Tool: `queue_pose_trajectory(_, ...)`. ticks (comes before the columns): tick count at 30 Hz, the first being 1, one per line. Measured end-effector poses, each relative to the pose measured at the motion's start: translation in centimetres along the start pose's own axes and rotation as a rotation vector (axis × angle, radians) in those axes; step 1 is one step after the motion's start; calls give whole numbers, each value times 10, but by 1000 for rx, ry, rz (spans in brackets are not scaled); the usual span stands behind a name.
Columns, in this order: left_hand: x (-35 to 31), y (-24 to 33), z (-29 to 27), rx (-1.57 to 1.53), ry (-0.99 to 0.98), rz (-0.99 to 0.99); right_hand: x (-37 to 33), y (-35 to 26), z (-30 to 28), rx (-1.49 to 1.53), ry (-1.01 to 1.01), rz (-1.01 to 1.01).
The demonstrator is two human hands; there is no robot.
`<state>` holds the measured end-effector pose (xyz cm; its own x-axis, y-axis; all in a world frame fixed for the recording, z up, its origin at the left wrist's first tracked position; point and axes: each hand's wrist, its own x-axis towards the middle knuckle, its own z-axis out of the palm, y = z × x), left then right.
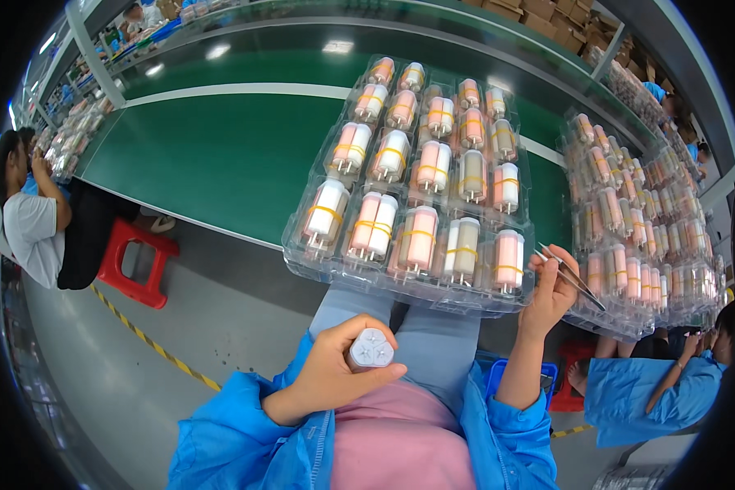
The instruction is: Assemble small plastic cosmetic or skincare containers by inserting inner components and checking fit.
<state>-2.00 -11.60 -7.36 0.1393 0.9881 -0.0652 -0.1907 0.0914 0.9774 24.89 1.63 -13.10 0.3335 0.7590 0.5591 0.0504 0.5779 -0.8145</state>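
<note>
My left hand (328, 366) is wrapped round a bundle of tubes (371, 349), held in front of my chest. The bundle's pale grey end faces up and shows three joined lobes, each with a small star-like mark. My right hand (550, 296) grips metal tweezers (581, 287) beside the right front corner of the tray. A small white bit shows near its fingertips; I cannot make out what it is. The clear plastic tray (302, 263) carries rows of pink, white and grey tube bundles (373, 226), each with a yellow band.
A green table (212, 155) with a white stripe runs under the tray. More filled trays (629, 314) are stacked to the right. At the left, a person (37, 220) works near a red stool (137, 263). Another person in blue (653, 392) sits at the right, near a blue bin (498, 377).
</note>
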Motion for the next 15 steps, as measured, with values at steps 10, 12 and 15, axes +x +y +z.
queue_pose_trajectory(10, 14, -11, 2, 388, -8, 205, -50, -86, 28, -135, 125, -330)
queue_pose_trajectory(12, 16, -16, 7, 418, -3, 226, -62, -104, 43, -17, -138, -208)
queue_pose_trajectory(15, 18, -20, 8, 393, -35, 200, -64, -115, 47, 128, -519, 122)
